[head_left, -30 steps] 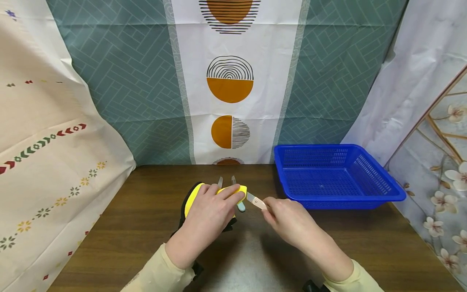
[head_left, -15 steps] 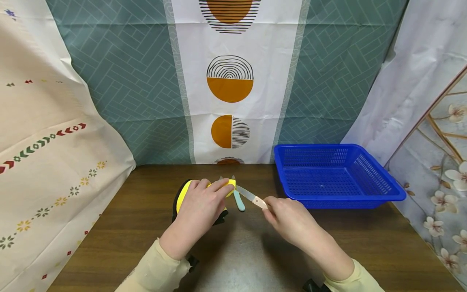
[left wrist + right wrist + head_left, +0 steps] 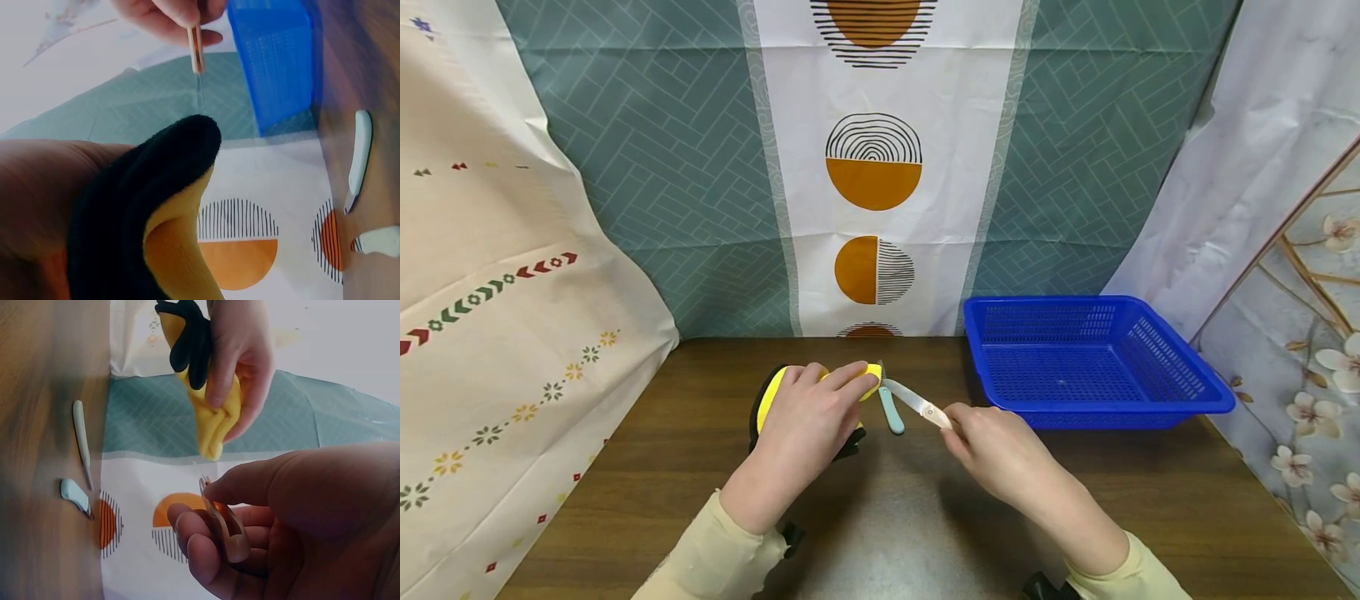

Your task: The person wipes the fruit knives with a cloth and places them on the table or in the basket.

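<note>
My left hand (image 3: 808, 425) grips a soft yellow cloth (image 3: 772, 398) with black trim, bunched so a yellow end pokes past the fingers. In the right wrist view the cloth (image 3: 209, 425) hangs folded between thumb and fingers. My right hand (image 3: 1000, 454) holds a folding knife (image 3: 936, 415) by its pale pink handle. Its blade is out and points toward the yellow end of the cloth, its tip close by. Behind them on the table lies a mint folding knife (image 3: 891, 411). Another light-handled knife (image 3: 380, 241) shows in the left wrist view; my left hand hides it from the head.
A blue perforated plastic basket (image 3: 1097, 408) stands at the back right of the dark wooden table (image 3: 662, 467). Patterned curtains (image 3: 700, 167) hang behind the table and along both sides.
My left hand has moved left and slightly back with the cloth, away from the knife, so more blade and the mint knife show. My right hand has stayed nearly still.
</note>
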`<state>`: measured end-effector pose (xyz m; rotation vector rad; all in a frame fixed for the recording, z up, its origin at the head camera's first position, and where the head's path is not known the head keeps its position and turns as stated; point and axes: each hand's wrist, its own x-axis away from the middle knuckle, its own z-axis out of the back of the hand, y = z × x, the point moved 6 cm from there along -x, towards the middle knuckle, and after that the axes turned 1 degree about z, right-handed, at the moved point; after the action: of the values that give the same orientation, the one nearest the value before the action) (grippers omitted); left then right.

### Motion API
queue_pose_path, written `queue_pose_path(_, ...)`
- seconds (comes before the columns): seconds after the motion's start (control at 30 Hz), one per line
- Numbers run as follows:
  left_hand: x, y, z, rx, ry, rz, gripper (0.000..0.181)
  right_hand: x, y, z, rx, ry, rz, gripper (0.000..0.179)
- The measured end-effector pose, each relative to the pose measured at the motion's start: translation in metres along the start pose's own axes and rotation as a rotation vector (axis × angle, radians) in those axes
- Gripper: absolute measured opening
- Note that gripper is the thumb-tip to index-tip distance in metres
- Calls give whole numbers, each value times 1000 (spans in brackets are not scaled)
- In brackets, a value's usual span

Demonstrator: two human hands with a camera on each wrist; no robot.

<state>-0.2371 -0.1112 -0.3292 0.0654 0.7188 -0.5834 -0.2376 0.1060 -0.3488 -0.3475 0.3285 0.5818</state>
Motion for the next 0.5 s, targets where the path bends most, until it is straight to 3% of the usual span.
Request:
queue_pose_path(0.33, -1, 33, 4, 18, 49, -113, 42, -1, 0, 0, -1, 12, 4, 4)
queue_pose_path(0.5, 0, 44, 3, 27, 33, -152, 45, -1, -1, -1, -5, 13, 7, 4)
